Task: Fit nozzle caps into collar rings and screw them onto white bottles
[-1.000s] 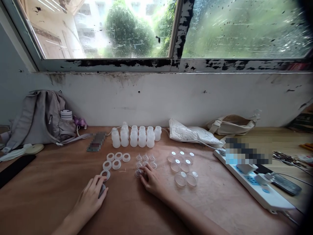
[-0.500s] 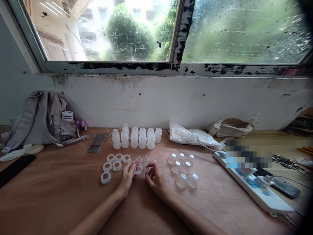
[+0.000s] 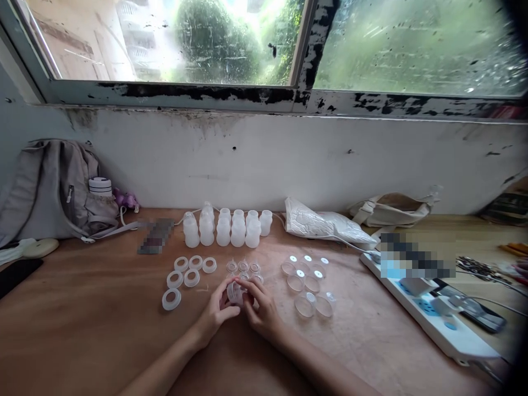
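Close to my body, my left hand (image 3: 218, 308) is closed around a translucent screw ring (image 3: 234, 292) of a baby bottle. My right hand (image 3: 260, 308) grips the same piece from the other side; whether a teat sits inside it is too small to tell. Just beyond my fingers stand several clear bottle teats (image 3: 243, 266), partly hidden by the hands. Several more white rings (image 3: 171, 299) lie to the left. On the right are several clear round caps (image 3: 304, 306) with white discs. Frosted baby bottles (image 3: 223, 234) stand in rows behind, a few with tops on.
A white power strip (image 3: 429, 308) with plugs and cables runs along the right. A silvery packet (image 3: 325, 224) and a cream bag (image 3: 390, 210) rest by the wall. At the left are a grey backpack (image 3: 53, 192) and a black flat object (image 3: 18, 278).
The ring has come nearer to me and both hands now close on it together. My right hand has left the teats and moved in beside my left. The view has tilted down slightly.
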The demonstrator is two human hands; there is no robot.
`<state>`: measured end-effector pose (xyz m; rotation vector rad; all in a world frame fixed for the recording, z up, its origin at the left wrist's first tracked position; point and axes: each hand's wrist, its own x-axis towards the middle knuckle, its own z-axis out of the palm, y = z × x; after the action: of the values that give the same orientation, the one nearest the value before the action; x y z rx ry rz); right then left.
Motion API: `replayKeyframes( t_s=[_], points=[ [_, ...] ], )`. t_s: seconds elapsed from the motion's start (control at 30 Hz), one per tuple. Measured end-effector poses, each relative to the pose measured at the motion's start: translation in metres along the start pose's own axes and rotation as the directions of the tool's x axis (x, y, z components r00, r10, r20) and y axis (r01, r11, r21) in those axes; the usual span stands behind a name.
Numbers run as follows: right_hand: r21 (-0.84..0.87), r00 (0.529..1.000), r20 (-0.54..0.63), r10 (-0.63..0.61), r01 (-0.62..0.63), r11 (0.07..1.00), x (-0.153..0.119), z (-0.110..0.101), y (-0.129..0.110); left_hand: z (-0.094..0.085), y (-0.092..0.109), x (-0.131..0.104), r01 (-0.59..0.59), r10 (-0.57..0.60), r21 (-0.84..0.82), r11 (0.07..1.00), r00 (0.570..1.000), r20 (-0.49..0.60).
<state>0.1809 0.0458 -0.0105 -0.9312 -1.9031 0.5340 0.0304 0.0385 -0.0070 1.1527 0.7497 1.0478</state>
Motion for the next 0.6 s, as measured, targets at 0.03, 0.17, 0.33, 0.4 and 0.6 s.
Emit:
replayKeyframes(
  t_s=[0.03, 0.17, 0.33, 0.4, 0.6],
  points=[
    [0.001, 1.000, -0.017, 0.013, -0.013, 1.000, 0.0004, -0.0003, 0.0003, -0.0017, -0.0014, 0.0006, 0.005, -0.005, -0.008, 1.000, 1.000, 0.019],
    [0.015, 0.998, -0.061, 0.027, -0.026, 1.000, 0.0004, -0.0007, 0.0011, -0.0057, -0.0058, 0.0042, -0.038, 0.038, 0.094, 0.995, 0.999, -0.001],
    [0.077, 0.998, 0.031, 0.060, -0.063, 0.995, -0.0008, -0.0038, -0.0031, -0.0069, -0.0057, 0.0051, -0.109, 0.144, 0.384, 0.917, 0.987, -0.064],
    [0.122, 0.994, 0.058, 0.092, -0.098, 0.988, -0.0005, -0.0041, -0.0039, -0.0069, -0.0034, 0.0049, -0.123, 0.179, 0.491, 0.863, 0.982, -0.067],
    [0.156, 0.991, -0.041, 0.125, -0.117, 0.981, -0.0016, 0.0017, 0.0027, -0.0071, 0.0030, 0.0054, -0.144, 0.256, 0.665, 0.732, 0.964, -0.073]
  ],
)
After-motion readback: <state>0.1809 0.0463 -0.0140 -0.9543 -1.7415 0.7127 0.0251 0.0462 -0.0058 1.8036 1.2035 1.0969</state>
